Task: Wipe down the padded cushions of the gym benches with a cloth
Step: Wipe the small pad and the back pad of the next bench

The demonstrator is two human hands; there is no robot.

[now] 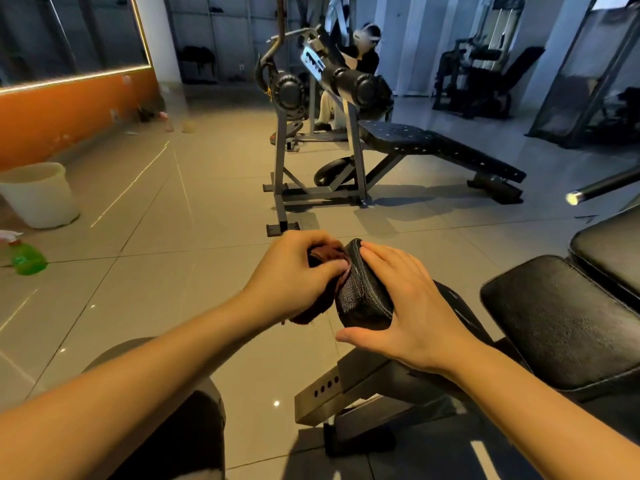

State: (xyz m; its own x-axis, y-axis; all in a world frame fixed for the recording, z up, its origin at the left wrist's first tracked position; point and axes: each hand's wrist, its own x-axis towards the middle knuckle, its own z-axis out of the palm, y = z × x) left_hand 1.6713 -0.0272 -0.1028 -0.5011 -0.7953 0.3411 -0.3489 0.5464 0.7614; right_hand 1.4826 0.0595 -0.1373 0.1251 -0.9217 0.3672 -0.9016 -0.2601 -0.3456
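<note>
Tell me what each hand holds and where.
The left hand grips the brown cloth round its middle, against the small pad. The right hand holds nothing; its straight fingers rest on the pad.

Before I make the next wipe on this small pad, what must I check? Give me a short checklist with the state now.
1. Grip: the left hand grips the cloth: ok.
2. Contact: the cloth touches the pad: ok.
3. Bracing: the right hand rests on the pad: ok.
4. Hidden sides of the pad wiped: cannot tell.
5. Is the seat cushion wiped: cannot tell.
6. Is the spray bottle near: probably not ok, it lies far to the left.
</note>
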